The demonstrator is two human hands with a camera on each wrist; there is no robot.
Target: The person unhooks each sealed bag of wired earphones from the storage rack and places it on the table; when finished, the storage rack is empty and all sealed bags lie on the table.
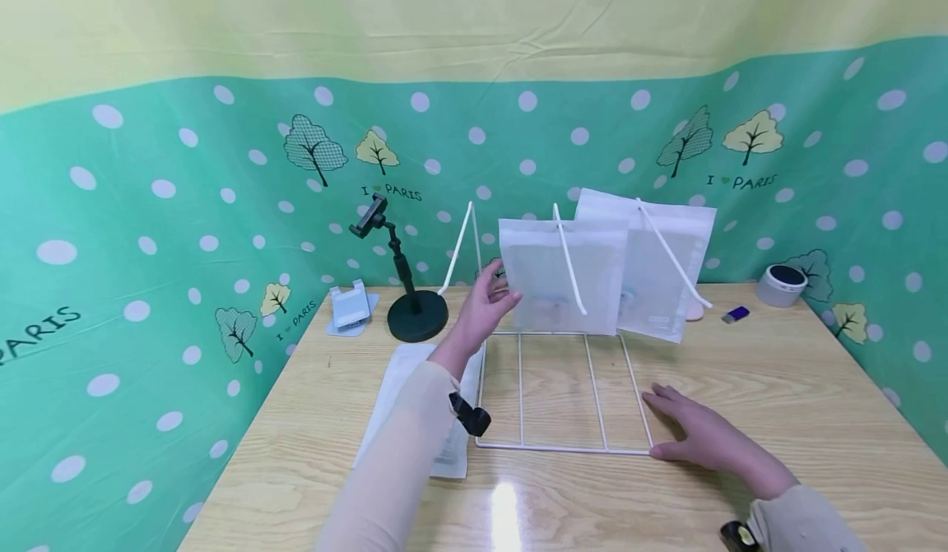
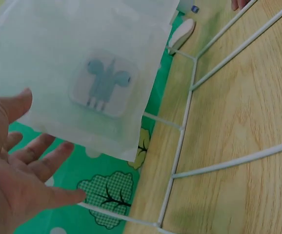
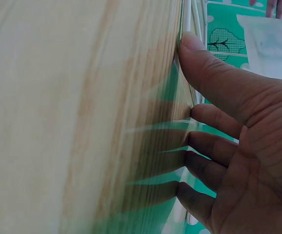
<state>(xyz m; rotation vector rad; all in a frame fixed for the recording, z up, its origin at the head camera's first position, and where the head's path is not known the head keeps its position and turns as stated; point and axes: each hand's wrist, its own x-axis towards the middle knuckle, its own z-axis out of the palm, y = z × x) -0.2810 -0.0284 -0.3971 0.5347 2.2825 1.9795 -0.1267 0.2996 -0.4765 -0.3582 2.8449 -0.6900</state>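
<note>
Hanging pouch on rack, apparently: left hand spread, right hand loose at rack's near-right corner, neither gripping; next needs steady rack

The left sleeve is long, plain and cream, its cuff ending at the wrist of the left hand. A small black camera is worn there, angular at one end and chunkier and rounded at the other. The right sleeve, nearer the worktop's right edge, is a pale cream leaning to grey, its cuff loose around the wrist of the right hand. Beside it sits a second black device, rounded, with a pale yellowish spot.
</note>
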